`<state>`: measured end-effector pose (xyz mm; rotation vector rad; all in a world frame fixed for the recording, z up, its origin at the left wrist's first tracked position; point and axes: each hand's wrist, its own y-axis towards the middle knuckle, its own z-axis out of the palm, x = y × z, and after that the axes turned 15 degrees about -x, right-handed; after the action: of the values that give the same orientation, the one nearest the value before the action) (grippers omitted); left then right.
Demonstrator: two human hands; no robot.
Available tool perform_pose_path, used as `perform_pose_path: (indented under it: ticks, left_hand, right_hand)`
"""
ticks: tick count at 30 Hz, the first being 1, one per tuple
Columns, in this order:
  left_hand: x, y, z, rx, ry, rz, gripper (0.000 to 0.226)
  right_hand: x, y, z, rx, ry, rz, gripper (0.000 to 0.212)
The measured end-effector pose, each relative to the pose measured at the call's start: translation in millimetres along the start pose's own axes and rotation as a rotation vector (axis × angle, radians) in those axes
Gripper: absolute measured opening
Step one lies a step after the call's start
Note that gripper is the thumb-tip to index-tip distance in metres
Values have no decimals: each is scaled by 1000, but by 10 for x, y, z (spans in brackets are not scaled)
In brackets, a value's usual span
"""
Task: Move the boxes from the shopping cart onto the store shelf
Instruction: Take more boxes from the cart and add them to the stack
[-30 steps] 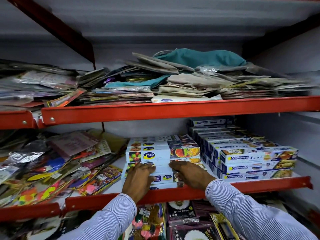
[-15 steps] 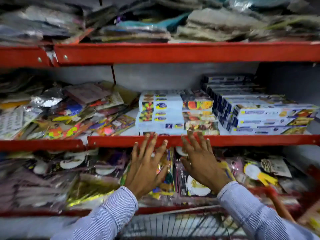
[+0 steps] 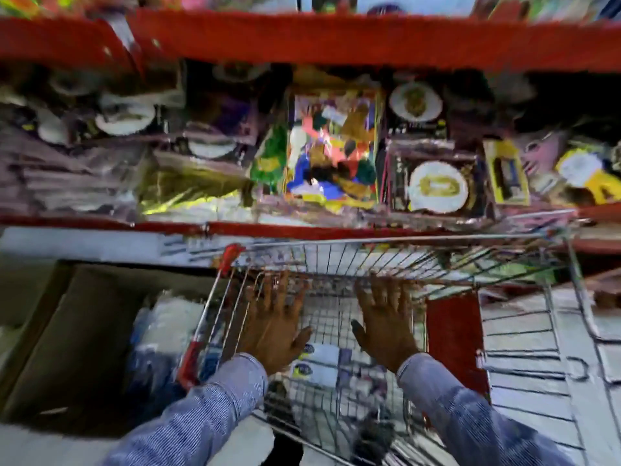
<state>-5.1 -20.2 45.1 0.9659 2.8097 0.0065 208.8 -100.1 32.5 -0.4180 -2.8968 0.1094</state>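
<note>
Both hands spread wide and empty, left hand (image 3: 274, 326) and right hand (image 3: 386, 322), over the shopping cart (image 3: 336, 264). Boxes (image 3: 319, 363) lie below, labels blurred beyond reading

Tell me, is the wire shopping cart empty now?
Not empty: white boxes lie in the wire shopping cart, below both open hands.

No text, brand or number can be read: the blue-and-yellow oval logos on the boxes (image 3: 316, 361) in the cart (image 3: 396, 243) are blurred, as is print on the shelf (image 3: 336, 38) packets.
</note>
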Motion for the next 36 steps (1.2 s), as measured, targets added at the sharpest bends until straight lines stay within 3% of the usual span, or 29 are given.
perform_pose_path:
  ticks: [7, 14, 19, 23, 28, 33, 36]
  left_hand:
    - [281, -232, 1057, 155, 0, 29, 77]
    - [436, -369, 1493, 199, 7, 164, 81]
    - [368, -359, 1603, 212, -46, 301, 62]
    - [208, -296, 1790, 435, -43, 511, 51]
    - [-38, -250, 2087, 691, 63, 471, 61]
    - [-133, -151, 2216, 774, 102, 396, 53]
    - [-113, -84, 1971, 722, 42, 325, 60]
  right_hand:
    - [-117, 6, 1609, 481, 0, -89, 75]
    - [-298, 157, 2228, 656, 7, -105, 73]
    - [-359, 274, 2155, 637, 64, -100, 54]
    - [-417, 303, 1960, 521, 50, -80, 52]
    - [-582, 311, 1675, 365, 40, -84, 62]
    - [-627, 294, 1304, 202, 88, -109, 58]
    - [-535, 319, 928, 151, 102, -127, 61]
